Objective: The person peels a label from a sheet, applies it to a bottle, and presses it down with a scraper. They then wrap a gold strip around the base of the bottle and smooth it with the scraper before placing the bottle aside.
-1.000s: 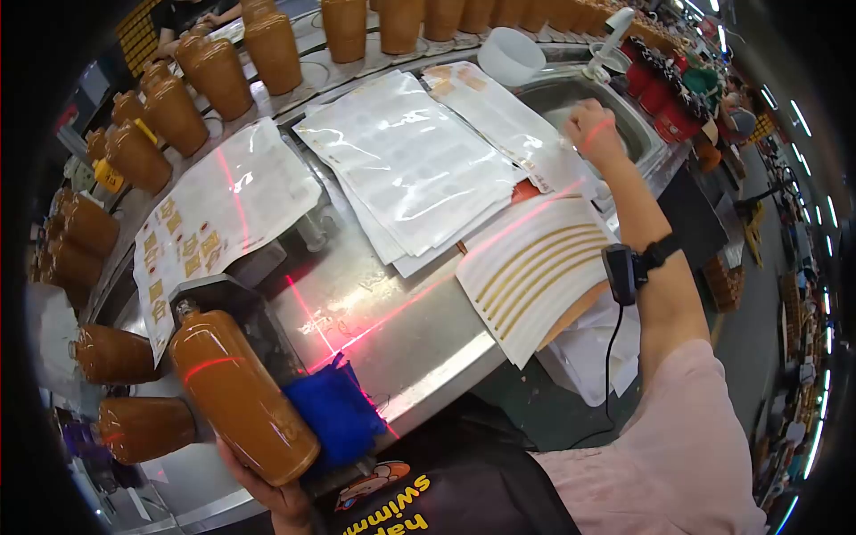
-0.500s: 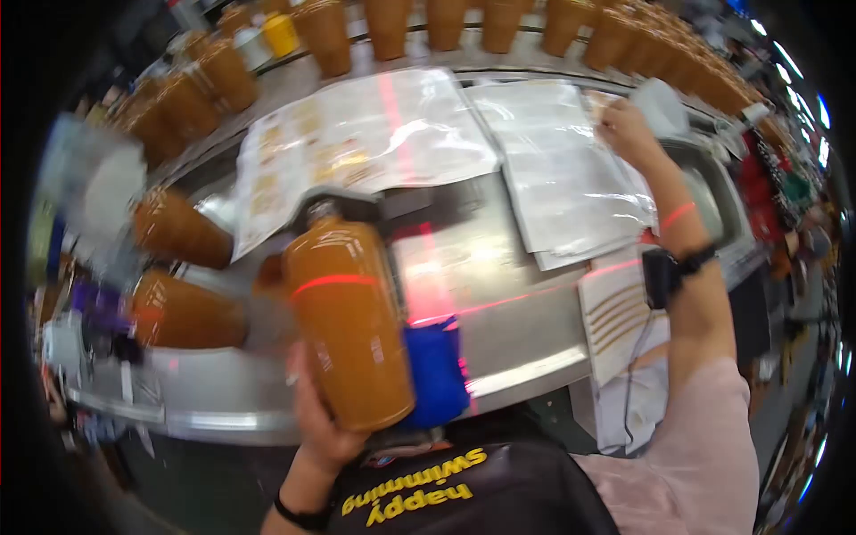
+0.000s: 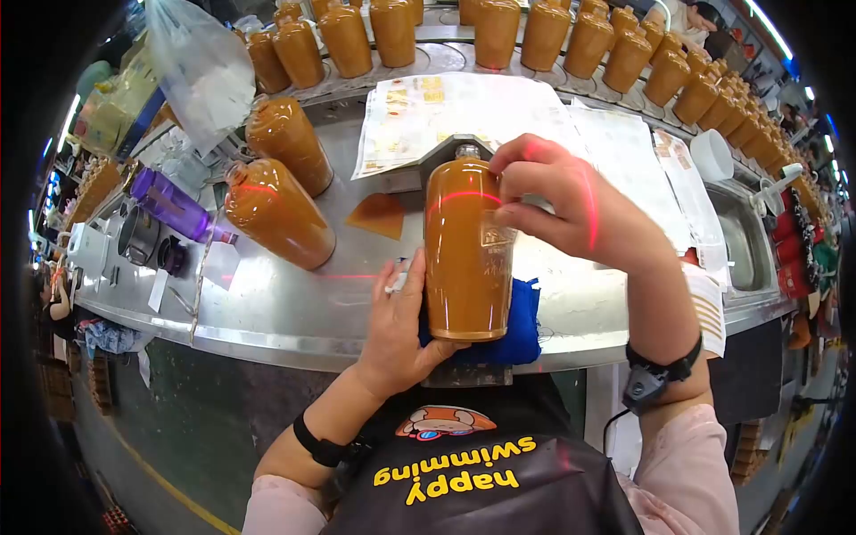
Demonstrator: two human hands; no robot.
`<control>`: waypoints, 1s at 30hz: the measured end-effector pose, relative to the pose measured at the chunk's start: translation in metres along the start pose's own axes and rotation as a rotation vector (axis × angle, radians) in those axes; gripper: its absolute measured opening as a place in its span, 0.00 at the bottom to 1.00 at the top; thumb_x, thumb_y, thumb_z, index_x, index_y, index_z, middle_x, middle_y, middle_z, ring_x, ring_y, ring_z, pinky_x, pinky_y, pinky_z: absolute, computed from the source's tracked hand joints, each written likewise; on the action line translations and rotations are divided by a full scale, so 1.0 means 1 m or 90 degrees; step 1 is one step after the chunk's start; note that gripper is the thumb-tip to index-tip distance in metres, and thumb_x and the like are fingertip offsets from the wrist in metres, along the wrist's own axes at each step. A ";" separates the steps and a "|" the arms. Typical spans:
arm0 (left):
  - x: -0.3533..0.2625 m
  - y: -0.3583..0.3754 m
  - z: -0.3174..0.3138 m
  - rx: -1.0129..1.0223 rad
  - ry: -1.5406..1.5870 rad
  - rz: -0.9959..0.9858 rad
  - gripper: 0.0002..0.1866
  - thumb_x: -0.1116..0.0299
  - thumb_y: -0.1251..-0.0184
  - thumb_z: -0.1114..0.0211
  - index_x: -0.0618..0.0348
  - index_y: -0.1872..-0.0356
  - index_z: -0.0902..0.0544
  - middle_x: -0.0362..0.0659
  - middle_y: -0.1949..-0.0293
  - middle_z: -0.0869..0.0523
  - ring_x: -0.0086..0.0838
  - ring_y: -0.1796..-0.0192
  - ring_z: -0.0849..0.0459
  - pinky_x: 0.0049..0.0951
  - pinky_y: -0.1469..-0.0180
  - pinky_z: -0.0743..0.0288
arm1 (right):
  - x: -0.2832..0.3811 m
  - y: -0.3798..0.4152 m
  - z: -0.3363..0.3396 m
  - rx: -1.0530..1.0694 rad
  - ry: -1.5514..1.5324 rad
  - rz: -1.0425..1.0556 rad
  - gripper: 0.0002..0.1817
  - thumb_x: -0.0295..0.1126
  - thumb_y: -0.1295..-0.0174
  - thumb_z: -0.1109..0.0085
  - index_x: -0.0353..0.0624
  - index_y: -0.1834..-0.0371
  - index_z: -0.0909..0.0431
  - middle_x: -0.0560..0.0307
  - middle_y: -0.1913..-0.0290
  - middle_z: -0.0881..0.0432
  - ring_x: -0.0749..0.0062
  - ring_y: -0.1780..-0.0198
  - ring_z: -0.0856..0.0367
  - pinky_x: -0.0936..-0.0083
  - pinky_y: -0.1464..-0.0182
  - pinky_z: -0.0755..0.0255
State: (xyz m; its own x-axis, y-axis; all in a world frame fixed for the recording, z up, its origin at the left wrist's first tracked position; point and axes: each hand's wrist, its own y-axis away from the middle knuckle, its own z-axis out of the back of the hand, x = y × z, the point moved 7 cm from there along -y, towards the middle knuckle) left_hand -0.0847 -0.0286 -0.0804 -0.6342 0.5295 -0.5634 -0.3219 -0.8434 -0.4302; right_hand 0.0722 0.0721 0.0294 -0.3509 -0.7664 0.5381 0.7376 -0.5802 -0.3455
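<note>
In the head view, an amber-brown glass bottle [image 3: 468, 259] lies in front of me, its neck pointing away against a dark angular holder [image 3: 434, 160]. Blue cloth [image 3: 528, 325] is under its lower end. My left hand [image 3: 399, 325] grips the bottle low on its left side, thumb at the base and fingers along the glass. Something small and white [image 3: 399, 278] shows at those fingers. From the right, my right hand [image 3: 562, 196] reaches over the bottle, thumb and forefinger pinching a small clear film label [image 3: 497, 235] at the bottle's surface. A red laser line crosses the bottle and this hand.
Two similar bottles [image 3: 278, 214] lean on the left, beside a brown scrap [image 3: 376, 216]. Printed label sheets [image 3: 473, 102] cover the back of the metal table [image 3: 276, 312]. Behind them, rows of bottles [image 3: 392, 31] stand on a conveyor. A sink [image 3: 744, 236] is at right; another person sits beyond.
My right hand has come from the label sheets at the far right to the bottle, with a clear label in its fingers. The bottle now lies straighter, and the view has shifted left.
</note>
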 end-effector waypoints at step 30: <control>-0.062 -0.003 0.028 -0.064 0.004 -0.266 0.20 0.78 0.53 0.31 0.51 0.55 0.15 0.45 0.59 0.18 0.40 0.55 0.24 0.40 0.52 0.27 | -0.019 0.003 -0.024 -0.227 0.041 -0.029 0.15 0.37 0.38 0.31 0.39 0.69 0.27 0.49 0.53 0.22 0.62 0.63 0.22 0.71 0.63 0.26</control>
State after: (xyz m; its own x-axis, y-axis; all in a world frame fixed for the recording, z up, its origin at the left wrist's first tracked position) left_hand -0.0640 -0.0614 -0.0237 -0.4599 0.8246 -0.3294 -0.4798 -0.5429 -0.6892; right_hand 0.0672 0.0787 -0.0005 -0.4221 -0.7470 0.5136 0.4766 -0.6648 -0.5752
